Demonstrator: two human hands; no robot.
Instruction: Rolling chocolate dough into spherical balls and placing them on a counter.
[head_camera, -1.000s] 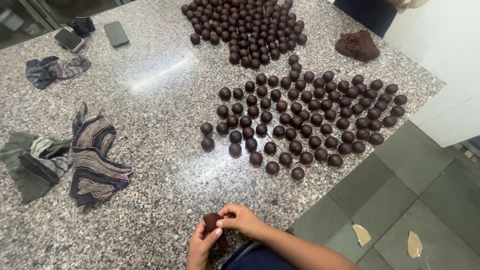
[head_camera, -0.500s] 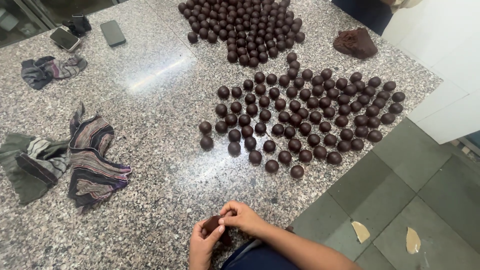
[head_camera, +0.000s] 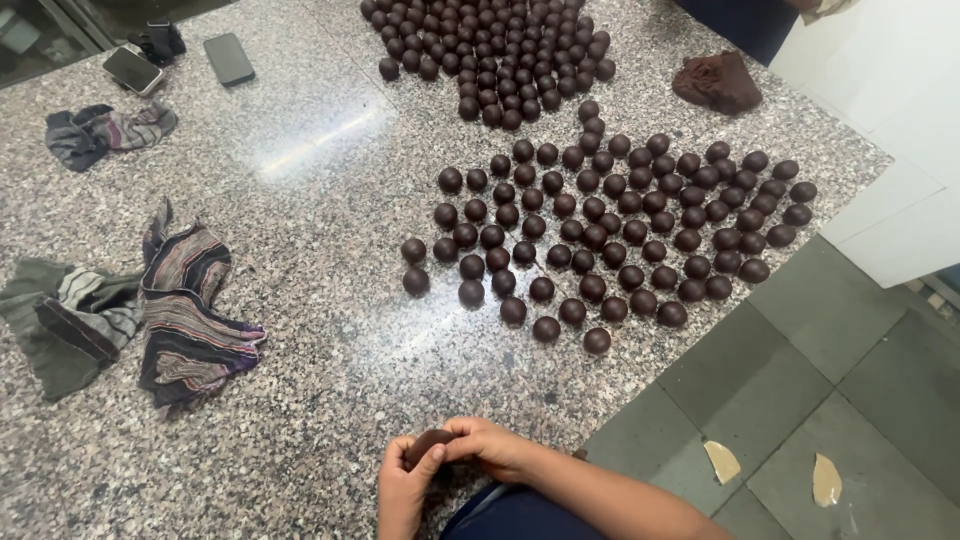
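Head view. A small dark brown lump of soft dough (head_camera: 428, 443) is held between both hands at the near edge of the speckled grey granite worktop (head_camera: 300, 180). The left hand (head_camera: 405, 490) is seen below the lump, its fingers (head_camera: 432, 465) curled up against it; the right hand (head_camera: 490, 447) is laid over it from the right, its fingers closed narrowly on the lump's top. Only part of the lump is shown between the fingertips.

Further up the worktop, well apart from the hands, a large group of dark brown rolled balls (head_camera: 610, 235) is laid out in loose rows, none stacked. A second, denser cluster of the same dark balls (head_camera: 495, 45) is placed at the far edge, joined to the first group by a short line of balls. A dark brown mass of unshaped dough (head_camera: 718, 82) is set to the right of that cluster, near the worktop's right edge.

On the left, a striped purple and brown crumpled cloth (head_camera: 190, 310) is spread beside a grey-green folded cloth (head_camera: 60, 320), the two touching. A smaller grey striped rag (head_camera: 105, 130) is placed further back. Two black flat phones (head_camera: 228, 58) (head_camera: 132, 70) are laid near the far left corner.

To the right, a grey tiled floor (head_camera: 820, 380) is seen, with two pale scraps (head_camera: 722, 461) on it.
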